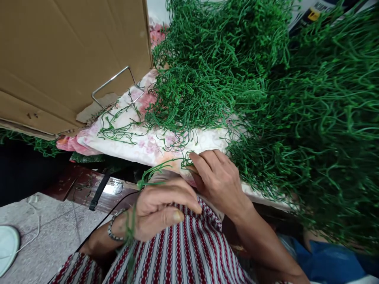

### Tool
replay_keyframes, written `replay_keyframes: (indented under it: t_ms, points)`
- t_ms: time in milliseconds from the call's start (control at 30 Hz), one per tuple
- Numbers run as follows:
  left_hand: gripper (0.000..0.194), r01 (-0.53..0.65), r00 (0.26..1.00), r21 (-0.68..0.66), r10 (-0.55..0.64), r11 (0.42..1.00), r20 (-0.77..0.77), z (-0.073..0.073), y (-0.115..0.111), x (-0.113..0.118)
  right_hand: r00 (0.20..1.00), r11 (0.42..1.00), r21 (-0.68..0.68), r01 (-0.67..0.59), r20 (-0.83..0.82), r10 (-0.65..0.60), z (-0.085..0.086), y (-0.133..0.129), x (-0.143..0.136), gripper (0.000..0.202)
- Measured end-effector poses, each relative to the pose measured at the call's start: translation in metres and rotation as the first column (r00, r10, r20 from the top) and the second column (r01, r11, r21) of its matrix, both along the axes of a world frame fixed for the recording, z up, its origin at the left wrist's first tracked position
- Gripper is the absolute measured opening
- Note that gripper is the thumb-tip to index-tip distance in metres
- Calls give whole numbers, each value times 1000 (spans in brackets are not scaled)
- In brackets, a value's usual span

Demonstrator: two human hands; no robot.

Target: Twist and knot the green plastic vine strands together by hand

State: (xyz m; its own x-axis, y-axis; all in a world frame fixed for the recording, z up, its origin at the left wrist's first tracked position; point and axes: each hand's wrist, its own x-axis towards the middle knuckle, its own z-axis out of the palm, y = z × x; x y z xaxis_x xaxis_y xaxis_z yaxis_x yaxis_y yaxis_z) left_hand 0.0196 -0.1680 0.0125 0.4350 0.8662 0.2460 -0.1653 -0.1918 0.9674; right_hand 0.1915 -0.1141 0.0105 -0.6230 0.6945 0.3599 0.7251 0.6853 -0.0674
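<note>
In the head view, a few green stems (160,167) are seen above the near edge of a cloth-covered desk (204,136), running between the two hands. Their tangled end is pinched in the grip of the right hand (219,177), between thumb and forefinger. The left hand (164,205) is held lower and nearer the body; its fingers are bent and its thumb is set slightly apart from them. Stems are passed behind this hand, and a blurred strand is noted at its wrist beside a bracelet (110,228); whether they are gripped cannot be told from this angle.

A large heap (213,79) of similar stems is spread over the desk, and a second pile (325,106) is found at the right. Some loose stems (118,134) are scattered at the left, near a wire frame (111,79) placed against a carton (74,51). A striped garment (177,256) is worn. A blue bag (331,262) is partly seen at lower right.
</note>
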Motion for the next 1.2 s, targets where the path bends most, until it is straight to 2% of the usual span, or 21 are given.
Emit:
replay_keyframes:
  t_ms: [33,67,100,133,167,200,233,300,433,533,633,667,700,800,867,933,1033,1200]
  points:
    - [24,-124,992,70,123,990,25,4,3,-1,1000,1000,0,-5,-4,5,-1,0,-1,19]
    - [25,-279,960,117,277,953,30,6,6,-2,1000,1000,-4,-11,-13,11,-2,-1,-2,19]
    - [26,-420,905,168,425,892,8,5,11,-2,999,1000,-10,-16,-30,15,-3,-2,-2,20]
    - [25,-509,847,225,530,831,-41,3,16,-2,998,1000,-18,-22,-55,21,-5,-2,-2,21]
    - [25,-537,806,282,582,795,-109,-2,21,-1,996,999,-29,-32,-87,30,-8,-3,-2,22]
    - [24,-511,790,329,585,794,-185,-7,25,0,991,998,-40,-44,-126,39,-11,-3,-2,22]
    - [21,-458,789,353,556,816,-260,-13,29,1,985,997,-53,-58,-169,48,-15,-3,-1,22]
    - [17,-374,806,327,479,868,-348,-23,33,4,965,993,-76,-86,-253,64,-26,-4,-2,21]
    - [15,-401,824,190,444,896,-353,-33,35,9,924,991,-90,-103,-377,62,-42,-5,-3,26]
    - [14,-402,834,167,435,900,-339,-36,35,8,906,960,-204,-193,-412,95,-37,-7,4,39]
    - [10,-447,830,170,478,878,-287,-38,35,5,918,874,-399,-278,-379,119,-21,-7,23,57]
    - [9,-465,824,176,496,868,-274,-38,35,5,910,858,-422,-294,-398,116,-15,-6,30,57]
    - [9,-478,817,185,512,859,-266,-38,35,5,892,859,-413,-302,-441,102,-10,-6,36,53]
    - [10,-482,813,205,522,852,-257,-37,34,8,823,922,-283,-263,-564,62,-5,-3,40,36]
    - [10,-457,840,189,491,869,-231,-36,32,12,822,940,-217,-262,-560,100,-10,-2,32,38]
    - [9,-428,874,151,450,891,-182,-36,31,15,826,933,-194,-302,-542,155,-20,-1,19,39]
    - [8,-411,896,128,426,902,-126,-39,29,17,809,948,-174,-267,-575,123,-35,-2,6,31]
    - [9,-391,877,301,451,870,-163,-44,29,17,799,948,-214,-235,-598,63,-38,-5,7,20]
